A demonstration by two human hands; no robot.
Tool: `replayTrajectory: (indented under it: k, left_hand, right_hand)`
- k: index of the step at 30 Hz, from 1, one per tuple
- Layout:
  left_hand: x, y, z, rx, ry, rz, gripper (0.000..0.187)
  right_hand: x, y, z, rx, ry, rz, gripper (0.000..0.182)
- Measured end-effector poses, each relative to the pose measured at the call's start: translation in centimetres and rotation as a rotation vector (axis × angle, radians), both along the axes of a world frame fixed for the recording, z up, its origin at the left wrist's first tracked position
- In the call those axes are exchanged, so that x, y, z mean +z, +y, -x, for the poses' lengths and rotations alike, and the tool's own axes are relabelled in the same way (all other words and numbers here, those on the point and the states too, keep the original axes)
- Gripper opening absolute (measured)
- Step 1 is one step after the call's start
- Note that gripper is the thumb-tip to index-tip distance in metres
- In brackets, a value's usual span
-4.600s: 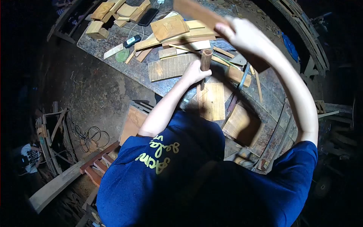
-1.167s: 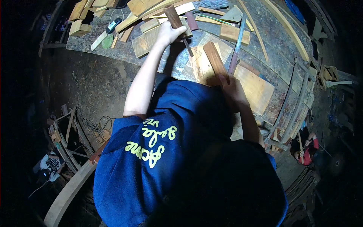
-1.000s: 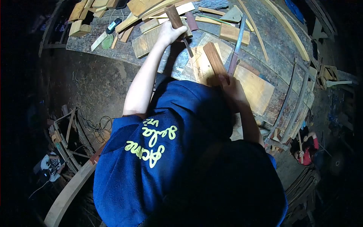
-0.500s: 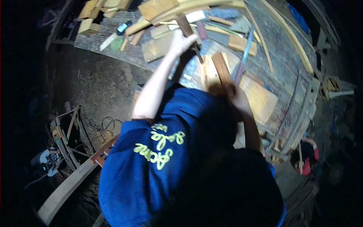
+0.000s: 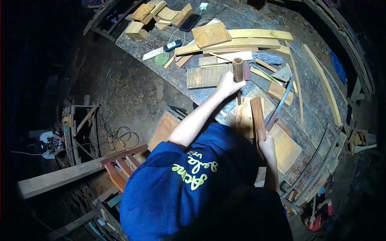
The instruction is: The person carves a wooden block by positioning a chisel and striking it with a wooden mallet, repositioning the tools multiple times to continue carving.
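My left hand [image 5: 230, 85] is closed around the round brown wooden handle of a chisel [image 5: 238, 69]. Its narrow blade points down at a pale wood piece [image 5: 244, 117] near the bench edge, close to my body. In my right hand [image 5: 267, 146] is a reddish-brown wooden bar [image 5: 257, 114], gripped at its near end. The bar's far end overlaps the right side of the pale piece in this view. Beyond my left hand lies a flat board [image 5: 207, 77], and a light square board [image 5: 288, 154] is right of my right hand.
The worn workbench [image 5: 309, 100] carries several curved wood strips [image 5: 257, 35], a phone [image 5: 190, 23], a dark bottle-like item [image 5: 173, 45] and a blue-and-maroon tool [image 5: 284, 96]. Cables [image 5: 120, 134] lie on the floor at left. Other people are at the far left [image 5: 51, 144] and lower right [image 5: 318, 217].
The whole view has shifted, so bench and hands appear lower and farther right. The chisel looks more upright in my left hand. Both hands keep their holds.
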State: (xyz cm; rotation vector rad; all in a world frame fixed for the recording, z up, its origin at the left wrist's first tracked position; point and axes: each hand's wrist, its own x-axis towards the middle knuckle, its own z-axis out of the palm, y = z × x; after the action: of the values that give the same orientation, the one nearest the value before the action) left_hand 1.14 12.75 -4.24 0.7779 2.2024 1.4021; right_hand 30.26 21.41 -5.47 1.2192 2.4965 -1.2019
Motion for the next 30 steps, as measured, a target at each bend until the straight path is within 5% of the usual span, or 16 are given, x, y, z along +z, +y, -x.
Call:
replayTrajectory:
  k: [30]
  left_hand:
    - [-0.4,-0.6,-1.0,0.051,0.067,0.037,0.036]
  right_hand:
    - [0.4,-0.5,0.0,-0.018,-0.032,-0.047,0.046]
